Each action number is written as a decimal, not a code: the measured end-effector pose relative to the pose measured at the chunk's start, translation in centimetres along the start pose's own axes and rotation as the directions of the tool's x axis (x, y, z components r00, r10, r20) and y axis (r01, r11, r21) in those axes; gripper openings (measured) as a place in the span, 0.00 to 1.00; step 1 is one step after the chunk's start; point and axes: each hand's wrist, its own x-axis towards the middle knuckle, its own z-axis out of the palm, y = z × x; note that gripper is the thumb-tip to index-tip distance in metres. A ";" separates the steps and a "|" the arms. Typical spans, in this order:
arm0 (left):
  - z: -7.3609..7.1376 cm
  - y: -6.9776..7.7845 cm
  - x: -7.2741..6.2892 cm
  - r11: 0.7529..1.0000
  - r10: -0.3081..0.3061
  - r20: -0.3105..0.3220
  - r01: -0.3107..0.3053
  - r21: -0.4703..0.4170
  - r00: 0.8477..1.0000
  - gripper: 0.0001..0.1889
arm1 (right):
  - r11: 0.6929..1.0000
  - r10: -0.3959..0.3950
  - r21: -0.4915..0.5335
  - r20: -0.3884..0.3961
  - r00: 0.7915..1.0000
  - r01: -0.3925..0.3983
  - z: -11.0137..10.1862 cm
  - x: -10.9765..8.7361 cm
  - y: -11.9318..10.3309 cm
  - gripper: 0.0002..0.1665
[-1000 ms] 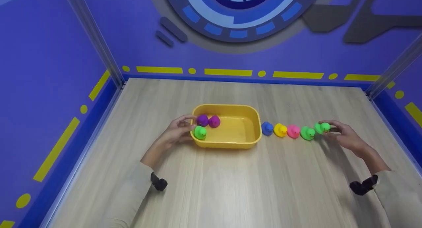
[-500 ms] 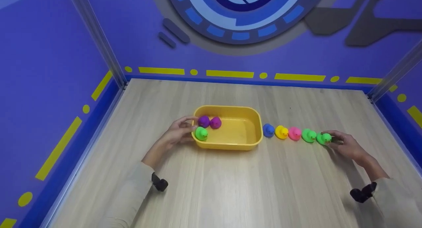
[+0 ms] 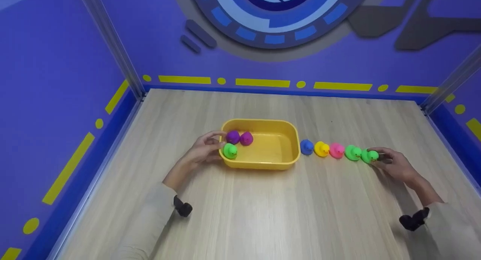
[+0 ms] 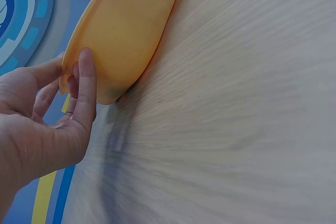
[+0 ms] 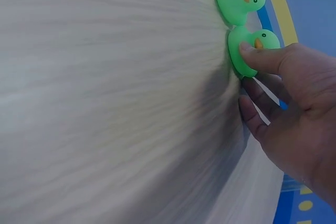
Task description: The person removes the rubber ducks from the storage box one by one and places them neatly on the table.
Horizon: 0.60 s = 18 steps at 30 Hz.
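My left hand [image 3: 202,150] holds the left end of a yellow plastic basin [image 3: 263,165], its fingers at the rim; the left wrist view shows them against the outer wall. In the basin sit a dark purple rubber duck [image 3: 232,137], a magenta one [image 3: 246,138] and a green one [image 3: 230,151]. My right hand [image 3: 396,165] pinches a green rubber duck [image 5: 240,51] at the right end of a row on the table. Leftward in that row stand another green duck [image 3: 352,153], a pink duck [image 3: 336,151], a yellow duck [image 3: 321,149] and a blue duck [image 3: 306,147] beside the basin.
A light wood table [image 3: 255,211] carries everything. Blue walls with yellow dashes [image 3: 263,82] bound its back and both sides, with a metal post [image 3: 112,42] at the left corner. A black camera [image 3: 183,206] sits on the left wrist.
The right hand has lowered its green duck onto the table, into line beside the other green duck. The left hand stays at the basin; the head view shifts slightly.
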 end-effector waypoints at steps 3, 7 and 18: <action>-0.1 0.0 0.0 1.000 -0.006 -0.001 0.006 0.005 1.000 0.24 | 1.000 -0.018 -0.014 -0.013 1.000 0.018 0.0 0.0 -0.1 0.28; 0.0 0.1 0.0 1.000 -0.003 0.004 0.003 0.001 1.000 0.25 | 0.999 -0.014 -0.030 -0.019 1.000 0.013 -0.1 0.0 -0.1 0.28; 0.0 0.2 -0.1 1.000 0.008 0.009 -0.008 -0.013 1.000 0.26 | 0.997 -0.072 0.016 -0.032 0.997 0.073 -1.1 -0.7 0.5 0.32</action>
